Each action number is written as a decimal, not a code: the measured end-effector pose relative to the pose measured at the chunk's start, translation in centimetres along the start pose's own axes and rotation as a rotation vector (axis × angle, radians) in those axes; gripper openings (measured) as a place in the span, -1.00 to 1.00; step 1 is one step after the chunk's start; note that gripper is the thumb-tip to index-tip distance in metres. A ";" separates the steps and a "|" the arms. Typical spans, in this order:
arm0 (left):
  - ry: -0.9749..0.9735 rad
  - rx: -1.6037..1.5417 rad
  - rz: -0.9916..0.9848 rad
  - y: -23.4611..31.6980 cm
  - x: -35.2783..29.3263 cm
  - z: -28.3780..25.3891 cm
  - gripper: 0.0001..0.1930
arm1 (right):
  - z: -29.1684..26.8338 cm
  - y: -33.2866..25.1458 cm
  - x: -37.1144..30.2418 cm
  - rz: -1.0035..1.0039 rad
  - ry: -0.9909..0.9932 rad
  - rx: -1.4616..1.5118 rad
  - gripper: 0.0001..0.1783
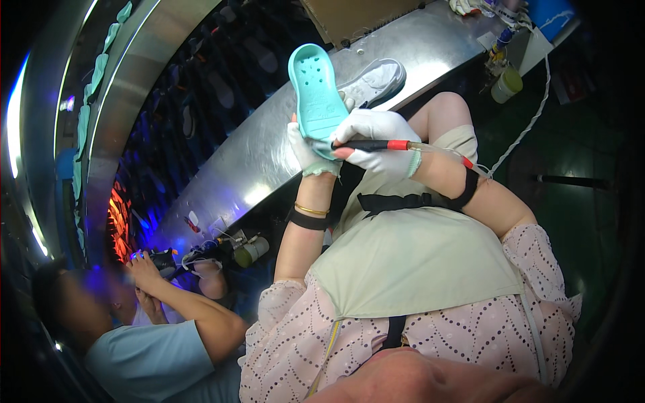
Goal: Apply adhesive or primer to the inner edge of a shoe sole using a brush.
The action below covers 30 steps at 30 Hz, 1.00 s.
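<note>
Turquoise sole: held up [319, 101] above the near edge of the metal counter [248, 148], holed end away from the person, plain end toward them.
Sole's long axis: runs mostly away from the body, its far end leaning slightly left.
Left hand: white-gloved [306, 148], grasping the sole around its near end and left edge; part of the grip is hidden behind it.
Right hand: white-gloved [383, 127], closed on a black-and-red pen-like tool [369, 145], fingertips bare.
Tool against sole: the tool lies nearly crosswise to the sole, its tip pointing left over the near end; whether the tip touches cannot be told.
Nearer hand: both are at that near end, the left in contact, the right just to its right; most of the sole extends beyond them.
Shoe: white and grey [376, 79], resting on the counter beyond the right hand, partly behind the sole.
Tube and cord: a clear tube [437, 150] trails from the tool along the right forearm toward a white cord [534, 121].
Co-worker: seated at lower left in a blue shirt [151, 356].
</note>
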<state>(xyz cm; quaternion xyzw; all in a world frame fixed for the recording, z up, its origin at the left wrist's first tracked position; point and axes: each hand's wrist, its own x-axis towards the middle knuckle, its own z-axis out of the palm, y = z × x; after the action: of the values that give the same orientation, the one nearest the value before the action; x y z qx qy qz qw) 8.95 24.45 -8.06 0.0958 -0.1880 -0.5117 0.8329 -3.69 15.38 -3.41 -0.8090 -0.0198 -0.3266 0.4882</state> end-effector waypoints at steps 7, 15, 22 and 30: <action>0.112 0.072 0.013 -0.8 -0.6 2.4 -0.47 | -1.3 1.9 2.2 0.188 0.301 0.313 -0.93; -0.037 -0.083 -0.075 -0.5 -0.9 -0.5 -0.38 | -0.2 0.4 1.3 0.361 0.087 0.575 -0.92; 0.219 0.219 -0.002 -1.5 -1.1 2.3 -0.36 | -2.1 3.2 3.8 0.317 0.419 0.496 -0.88; 0.351 0.344 0.108 0.7 -2.2 0.5 -0.46 | -1.2 1.7 0.3 0.129 0.132 0.460 -0.88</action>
<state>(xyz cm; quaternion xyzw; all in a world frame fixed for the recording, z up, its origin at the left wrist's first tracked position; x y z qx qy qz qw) 8.44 26.75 -7.84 0.3135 -0.1295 -0.4023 0.8504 -3.46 13.39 -4.20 -0.6531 -0.0101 -0.3339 0.6796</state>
